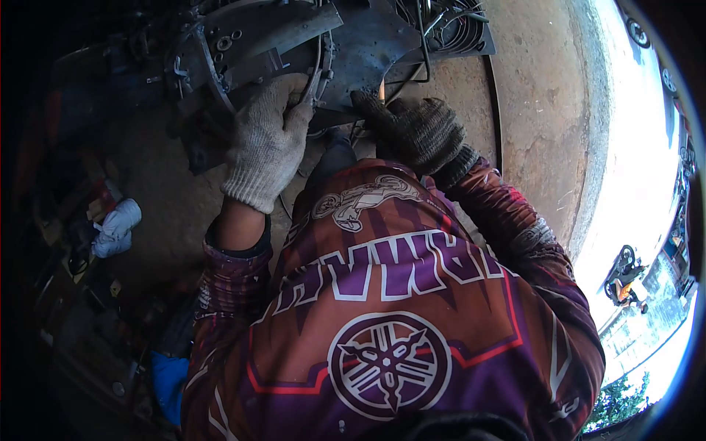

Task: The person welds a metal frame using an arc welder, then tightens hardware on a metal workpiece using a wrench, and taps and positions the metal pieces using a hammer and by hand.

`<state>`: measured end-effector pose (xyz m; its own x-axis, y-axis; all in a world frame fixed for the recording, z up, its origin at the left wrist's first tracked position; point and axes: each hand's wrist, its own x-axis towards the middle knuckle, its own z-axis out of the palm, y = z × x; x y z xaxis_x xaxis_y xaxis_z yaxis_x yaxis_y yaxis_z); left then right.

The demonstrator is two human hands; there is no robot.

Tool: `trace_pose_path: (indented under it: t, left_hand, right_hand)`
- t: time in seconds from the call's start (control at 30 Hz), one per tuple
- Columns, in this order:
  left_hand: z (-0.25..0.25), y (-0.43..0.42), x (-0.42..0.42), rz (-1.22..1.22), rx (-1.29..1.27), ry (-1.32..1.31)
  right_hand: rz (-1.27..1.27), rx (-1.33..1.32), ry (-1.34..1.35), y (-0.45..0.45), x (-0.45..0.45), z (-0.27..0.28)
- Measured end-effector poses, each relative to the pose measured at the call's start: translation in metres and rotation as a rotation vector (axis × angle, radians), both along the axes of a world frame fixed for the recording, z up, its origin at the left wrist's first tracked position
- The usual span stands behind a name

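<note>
My left hand (271,140), in a pale knitted glove, has its fingers closed at the lower end of a curved metal rod (318,66) over the metal work surface. My right hand (423,131), in a dark grey knitted glove, is at the front edge of a dark metal plate (360,55), its thumb and fingers bent together. A small orange-lit piece (382,90) shows just above the right fingers; what that hand holds is hidden. Near the left hand lie a flat metal strip (283,42) and another curved bar (211,70).
Coiled metal rods (448,28) lie at the back right of the work surface. Small rings (224,42) rest at the back left. A white bundle (116,228) and dark clutter are on the left floor. A motorcycle (625,278) stands far off at right.
</note>
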<state>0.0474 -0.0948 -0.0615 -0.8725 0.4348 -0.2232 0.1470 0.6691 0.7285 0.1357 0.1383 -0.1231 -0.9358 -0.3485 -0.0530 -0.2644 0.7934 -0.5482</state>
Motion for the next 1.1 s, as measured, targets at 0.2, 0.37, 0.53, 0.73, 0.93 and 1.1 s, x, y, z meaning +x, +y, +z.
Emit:
trace_pose_path:
  t: [0.2,0.37,0.53,0.73,0.93,1.1]
  left_hand:
    - [-0.011,-0.001,0.003,-0.021,-0.004,0.134]
    - [-0.019,0.015,0.011,-0.036,-0.153,0.305]
    - [-0.030,0.021,0.018,-0.021,-0.115,0.273]
    - [-0.033,0.021,0.023,0.004,-0.030,0.307]
    - [-0.032,0.014,0.029,-0.010,-0.057,0.303]
    - [-0.036,0.010,0.035,0.027,-0.050,0.292]
  right_hand:
    - [0.192,0.089,0.216,0.021,0.015,0.003]
    - [-0.097,-0.134,0.187,0.036,0.032,0.010]
    - [-0.336,-0.070,-0.038,0.033,0.037,-0.002]
    - [-0.720,-0.984,-0.168,0.006,0.012,-0.005]
    - [-0.725,-1.226,-0.431,0.025,-0.044,0.016]
    - [-0.587,-1.028,-0.374,0.045,-0.077,0.031]
